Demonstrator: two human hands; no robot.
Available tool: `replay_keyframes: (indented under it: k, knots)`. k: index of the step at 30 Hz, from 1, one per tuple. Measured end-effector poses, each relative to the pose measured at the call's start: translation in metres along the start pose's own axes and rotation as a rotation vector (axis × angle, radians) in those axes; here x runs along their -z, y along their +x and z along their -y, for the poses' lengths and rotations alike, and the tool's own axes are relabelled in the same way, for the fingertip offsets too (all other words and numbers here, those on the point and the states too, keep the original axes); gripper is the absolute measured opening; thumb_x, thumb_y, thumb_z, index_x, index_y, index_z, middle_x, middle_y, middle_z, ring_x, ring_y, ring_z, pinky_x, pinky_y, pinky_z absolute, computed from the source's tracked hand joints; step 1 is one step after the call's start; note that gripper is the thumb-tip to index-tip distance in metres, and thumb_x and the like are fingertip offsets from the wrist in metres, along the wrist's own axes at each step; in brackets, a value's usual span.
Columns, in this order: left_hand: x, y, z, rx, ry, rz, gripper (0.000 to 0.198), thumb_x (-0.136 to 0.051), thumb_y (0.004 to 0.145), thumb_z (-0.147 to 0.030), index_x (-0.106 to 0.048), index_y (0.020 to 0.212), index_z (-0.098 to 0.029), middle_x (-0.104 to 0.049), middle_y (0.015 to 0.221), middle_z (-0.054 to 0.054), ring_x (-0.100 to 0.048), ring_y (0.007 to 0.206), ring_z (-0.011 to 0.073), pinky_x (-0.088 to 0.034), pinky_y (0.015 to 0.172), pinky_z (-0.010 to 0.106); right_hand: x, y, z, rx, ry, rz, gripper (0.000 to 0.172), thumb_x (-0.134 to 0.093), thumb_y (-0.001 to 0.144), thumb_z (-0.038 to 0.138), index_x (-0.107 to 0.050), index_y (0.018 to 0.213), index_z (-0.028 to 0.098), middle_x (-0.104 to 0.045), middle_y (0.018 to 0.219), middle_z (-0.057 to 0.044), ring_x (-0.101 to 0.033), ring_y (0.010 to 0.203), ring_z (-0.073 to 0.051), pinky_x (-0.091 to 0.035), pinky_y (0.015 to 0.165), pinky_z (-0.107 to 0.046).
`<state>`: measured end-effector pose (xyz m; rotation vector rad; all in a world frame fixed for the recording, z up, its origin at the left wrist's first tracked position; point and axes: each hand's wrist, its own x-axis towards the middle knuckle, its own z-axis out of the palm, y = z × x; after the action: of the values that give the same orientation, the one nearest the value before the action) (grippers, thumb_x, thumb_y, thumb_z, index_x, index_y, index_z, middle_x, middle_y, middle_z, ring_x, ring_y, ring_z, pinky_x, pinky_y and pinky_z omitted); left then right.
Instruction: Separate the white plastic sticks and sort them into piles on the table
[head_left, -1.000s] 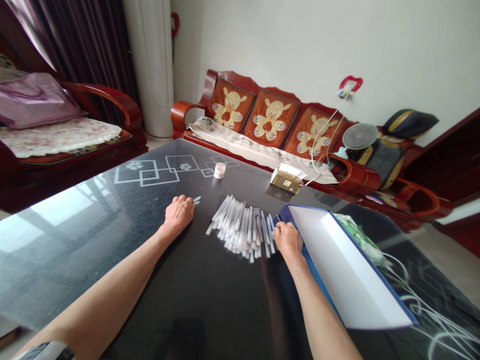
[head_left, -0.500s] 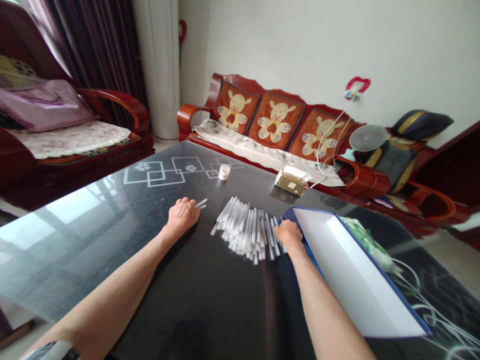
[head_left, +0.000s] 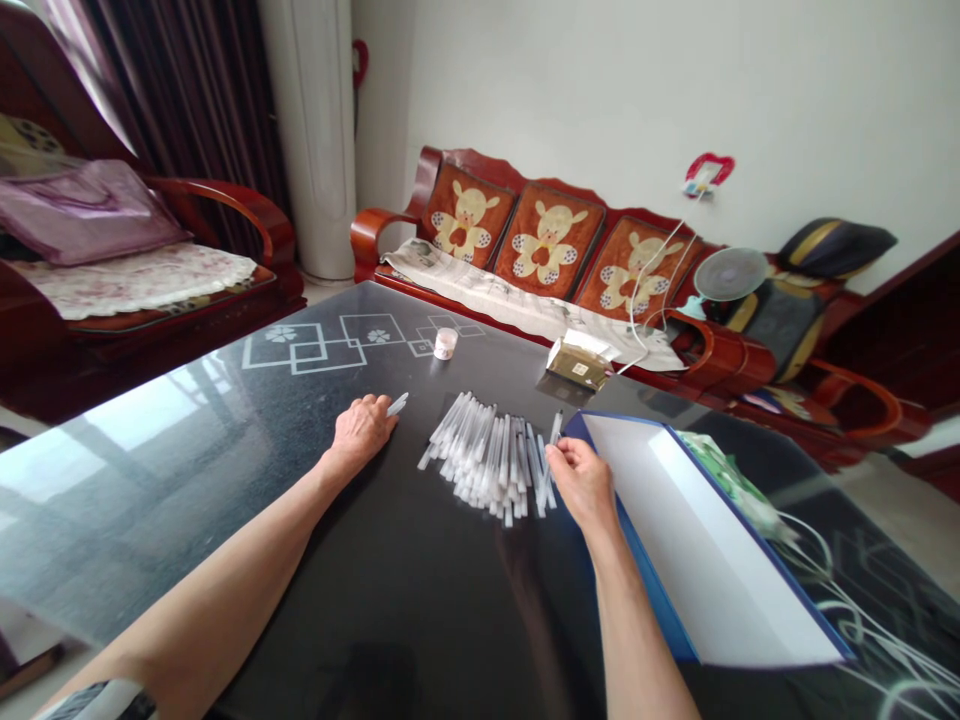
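Note:
A fanned heap of translucent white pens (head_left: pixel 487 455) lies in the middle of the dark glossy table. To its left, my left hand (head_left: pixel 361 430) rests low over the tabletop, closed around pens (head_left: pixel 398 404) whose ends stick out past the fingers. How many it holds is hidden. At the heap's right edge, my right hand (head_left: pixel 583 478) pinches a single pen (head_left: pixel 556 428) between thumb and fingertips, its upper end pointing away from me. Right beside that hand stands an open blue box (head_left: pixel 664 600) with a white inside.
Beyond the heap are a small round jar (head_left: pixel 445 344) and a tissue box (head_left: pixel 579 362). A green-and-white packet (head_left: pixel 731 480) and white cables (head_left: pixel 847 590) lie right of the blue box. A wooden sofa (head_left: pixel 465 300) with cushions stands past the table (head_left: pixel 315 560).
My right hand has turned and come slightly toward me, its pinched pen now in plain sight at the heap's right edge. My left hand stays nearly in place with its pens.

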<state>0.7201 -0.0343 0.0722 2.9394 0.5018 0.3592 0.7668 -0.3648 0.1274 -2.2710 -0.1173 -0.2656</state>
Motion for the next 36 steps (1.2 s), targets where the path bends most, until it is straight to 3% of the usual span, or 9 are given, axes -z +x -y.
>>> replay_keyframes:
  k: [7,11,13,16,19,22,25,30,36]
  knots:
    - [0.009,-0.005,-0.009,-0.059,-0.045,-0.166,0.034,-0.049,0.089,-0.043,-0.062,0.111,-0.020,-0.062,0.098,0.011,-0.059,0.094,0.0259,-0.049,0.072,0.031,-0.026,-0.035,0.003,-0.145,0.770,0.103,0.068,-0.072,0.068,0.045,-0.048,0.124,0.015,-0.067,0.077,-0.003,-0.058,0.056,-0.013,-0.043,0.044,-0.021]
    - [0.031,-0.027,-0.047,-0.472,-0.316,-0.272,0.036,-0.043,0.093,-0.043,-0.059,0.113,-0.018,-0.063,0.099,0.009,-0.060,0.093,0.0201,-0.048,0.082,0.030,-0.034,-0.048,0.004,-0.077,0.863,0.093,0.088,-0.071,0.073,0.038,-0.022,0.144,0.023,-0.067,0.079,0.000,-0.060,0.058,-0.013,-0.051,0.052,-0.024]
    - [0.040,-0.044,-0.072,-0.728,-0.406,-0.205,0.042,-0.046,0.091,-0.048,-0.054,0.118,-0.018,-0.062,0.104,0.009,-0.060,0.094,0.0195,-0.049,0.083,0.030,-0.037,-0.054,0.008,-0.049,0.871,0.109,0.089,-0.070,0.075,0.036,-0.017,0.146,0.026,-0.067,0.079,0.001,-0.061,0.058,-0.014,-0.053,0.055,-0.027]
    - [0.045,-0.065,-0.103,-0.909,-0.377,-0.037,0.052,-0.050,0.089,-0.050,-0.044,0.128,-0.015,-0.061,0.103,0.009,-0.061,0.091,0.0199,-0.050,0.077,0.028,-0.041,-0.060,0.012,-0.043,0.867,0.124,0.084,-0.071,0.074,0.036,-0.023,0.143,0.025,-0.066,0.075,0.002,-0.063,0.057,-0.016,-0.056,0.057,-0.031]
    - [0.043,-0.072,-0.112,-0.893,-0.287,0.051,0.038,-0.043,0.093,-0.026,-0.040,0.129,-0.015,-0.061,0.093,0.006,-0.060,0.079,0.0164,-0.049,0.067,0.025,-0.044,-0.061,0.011,-0.061,0.861,0.090,0.074,-0.069,0.075,0.038,-0.032,0.137,0.023,-0.067,0.078,0.000,-0.066,0.063,-0.019,-0.057,0.060,-0.033]
    - [0.038,-0.069,-0.106,-0.833,-0.197,0.007,0.038,-0.036,0.091,-0.012,-0.041,0.128,-0.016,-0.060,0.088,0.005,-0.058,0.078,0.0162,-0.048,0.067,0.026,-0.043,-0.058,0.006,-0.089,0.834,0.031,0.050,-0.064,0.079,0.043,-0.051,0.120,0.018,-0.069,0.085,-0.005,-0.068,0.072,-0.020,-0.058,0.063,-0.033]
    - [0.031,-0.067,-0.098,-0.763,-0.125,-0.092,0.033,-0.036,0.091,-0.014,-0.049,0.122,-0.016,-0.059,0.085,0.006,-0.056,0.079,0.0190,-0.047,0.072,0.031,-0.042,-0.061,0.005,-0.112,0.767,0.054,0.038,-0.062,0.079,0.046,-0.060,0.103,0.017,-0.070,0.087,-0.008,-0.068,0.074,-0.020,-0.057,0.063,-0.031]
    - [0.015,-0.077,-0.098,-0.759,-0.143,-0.229,0.028,-0.037,0.094,-0.025,-0.057,0.114,-0.018,-0.059,0.080,0.007,-0.055,0.075,0.0187,-0.045,0.067,0.031,-0.050,-0.087,0.005,-0.033,0.620,0.109,0.033,-0.052,0.086,0.050,-0.056,0.094,0.018,-0.069,0.079,-0.006,-0.065,0.059,-0.017,-0.050,0.047,-0.025]
    - [-0.005,-0.084,-0.090,-0.836,-0.195,-0.181,0.034,-0.037,0.096,-0.036,-0.055,0.075,-0.017,-0.054,0.067,0.002,-0.052,0.060,0.0129,-0.040,0.057,0.025,-0.059,-0.098,-0.005,0.044,0.430,0.214,0.032,-0.049,0.088,0.050,-0.055,0.086,0.019,-0.068,0.069,-0.003,-0.062,0.052,-0.014,-0.046,0.045,-0.022]
